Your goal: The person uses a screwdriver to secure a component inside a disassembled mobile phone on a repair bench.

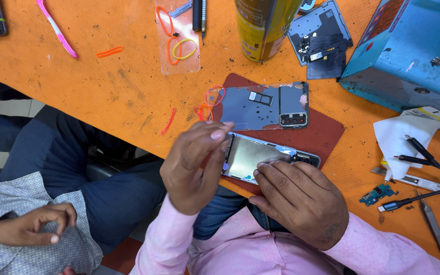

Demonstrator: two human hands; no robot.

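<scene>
The left hand [192, 168] is raised just above the near edge of the surface [103, 86], fingers pinched loosely together — whether anything sits between them I cannot tell. The right hand [299, 201] lies flat, fingertips pressing the lower edge of an opened phone frame [260, 155] at mid-frame. That frame rests on a dark red mat [327, 135], just below a detached back cover [263, 106]. Orange rubber bands [210, 102] lie left of the cover — black cables [423, 153] at the right edge.

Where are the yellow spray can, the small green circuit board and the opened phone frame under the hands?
Yellow spray can [262, 28], head view, on its side wall.
Small green circuit board [378, 194], head view, on its middle.
Opened phone frame [253, 157], head view, on its shiny inner plate.
</scene>
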